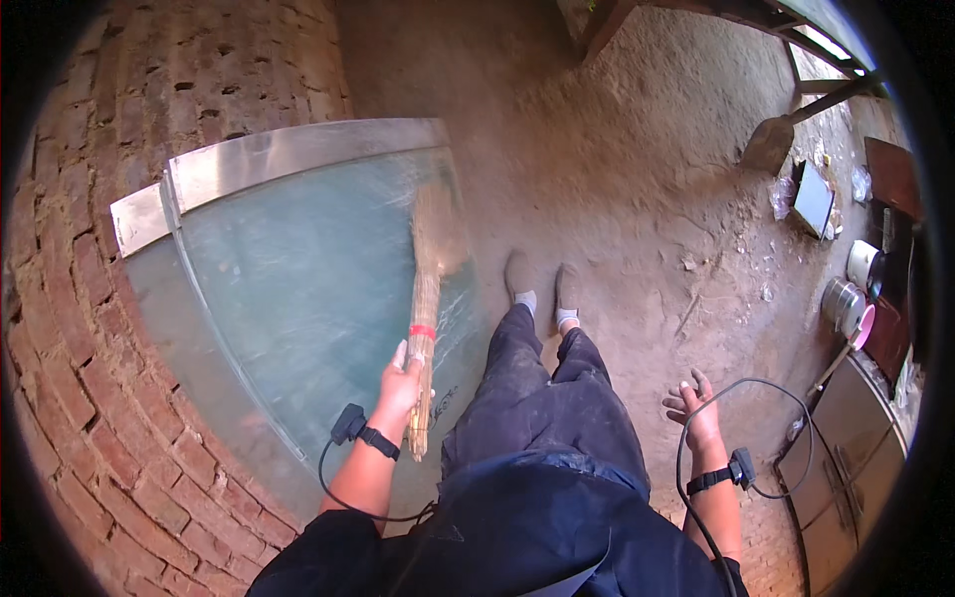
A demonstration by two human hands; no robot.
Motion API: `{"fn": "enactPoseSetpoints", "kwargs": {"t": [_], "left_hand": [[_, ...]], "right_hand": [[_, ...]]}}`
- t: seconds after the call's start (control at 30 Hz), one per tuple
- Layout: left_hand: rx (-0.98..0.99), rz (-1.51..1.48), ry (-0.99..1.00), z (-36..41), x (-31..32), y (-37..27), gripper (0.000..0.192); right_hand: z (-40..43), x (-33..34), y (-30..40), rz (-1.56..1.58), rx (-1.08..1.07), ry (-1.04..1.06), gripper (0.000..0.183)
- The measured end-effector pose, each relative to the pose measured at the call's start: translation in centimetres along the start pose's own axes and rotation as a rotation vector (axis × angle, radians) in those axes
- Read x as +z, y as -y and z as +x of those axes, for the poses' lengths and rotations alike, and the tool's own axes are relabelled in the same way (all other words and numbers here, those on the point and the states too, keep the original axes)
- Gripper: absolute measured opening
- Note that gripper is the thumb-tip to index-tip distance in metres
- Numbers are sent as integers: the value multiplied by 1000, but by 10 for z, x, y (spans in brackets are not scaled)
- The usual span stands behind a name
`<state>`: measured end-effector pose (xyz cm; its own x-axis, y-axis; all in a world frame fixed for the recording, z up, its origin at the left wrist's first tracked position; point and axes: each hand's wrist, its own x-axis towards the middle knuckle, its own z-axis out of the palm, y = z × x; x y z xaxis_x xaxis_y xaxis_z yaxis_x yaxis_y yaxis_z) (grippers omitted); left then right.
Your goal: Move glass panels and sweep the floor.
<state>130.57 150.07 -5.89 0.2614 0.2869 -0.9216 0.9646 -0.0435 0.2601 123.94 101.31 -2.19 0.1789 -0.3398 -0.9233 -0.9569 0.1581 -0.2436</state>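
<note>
My left hand [403,384] grips the handle of a straw hand broom [425,298] just below its red band. The broom's head, blurred, lies over the right edge of a glass panel [298,283]. Dusty streaks mark the greenish glass, and a metal frame strip [306,160] runs along its far edge. On the other side of my body, my right hand [697,414] hangs above the dirt floor [597,201] with its fingers apart and nothing in them.
A brick wall [112,380] borders the panel on the left. At the right stand a cabinet [843,463], a metal pot [843,304] and a pink basin [864,327]. A shovel [768,145] rests farther back, near a flat panel [813,200] and plastic scraps. Cables run from both wrist straps.
</note>
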Motion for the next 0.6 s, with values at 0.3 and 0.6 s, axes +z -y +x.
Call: {"fn": "enactPoseSetpoints", "kwargs": {"t": [0.3,0.6], "left_hand": [[72,-118,-70,-37,-3,-6,56],[30,-59,75,135,34,-58,48]], "right_hand": [[1,8,3,44,-20,25,64],[9,7,-11,11,15,-19,63]]}}
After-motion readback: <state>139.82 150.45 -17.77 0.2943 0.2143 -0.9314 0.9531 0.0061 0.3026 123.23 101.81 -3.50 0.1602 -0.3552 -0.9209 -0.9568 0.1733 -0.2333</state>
